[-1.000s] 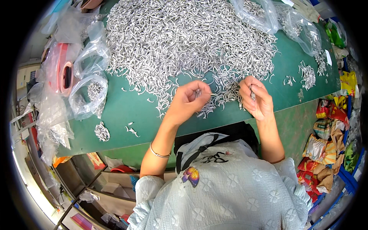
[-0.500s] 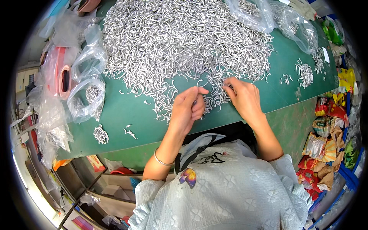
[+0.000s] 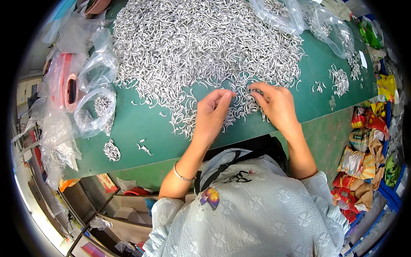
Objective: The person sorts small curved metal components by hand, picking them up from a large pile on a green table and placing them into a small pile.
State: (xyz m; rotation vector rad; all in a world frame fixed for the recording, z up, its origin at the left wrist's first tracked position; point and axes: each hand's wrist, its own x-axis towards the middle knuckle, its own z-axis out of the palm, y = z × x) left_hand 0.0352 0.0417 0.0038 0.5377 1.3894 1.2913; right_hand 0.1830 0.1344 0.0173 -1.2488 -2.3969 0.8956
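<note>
A broad heap of small curved silvery metal pieces (image 3: 201,47) covers the far middle of the green table (image 3: 139,118). My left hand (image 3: 211,115) is over the near edge of the heap, thumb and forefinger pinched together at the tips. Across a small gap, my right hand (image 3: 279,106) curls its thumb and forefinger toward each other beside more loose pieces. Anything between either hand's fingertips is too small to make out. Scattered pieces (image 3: 184,124) lie under and left of my left hand.
Clear plastic bags with pieces (image 3: 96,96) and a pink-red device (image 3: 68,83) stand at the left. Small piles lie at the near left (image 3: 112,150) and far right (image 3: 339,81). More clear bags (image 3: 282,19) rest at the back right. Colourful packages (image 3: 357,160) fill the right side.
My left hand has turned and its curled fingers have shifted up, its pinch now slightly farther right. The right hand has moved a little, its fingers still curled by the pieces.
</note>
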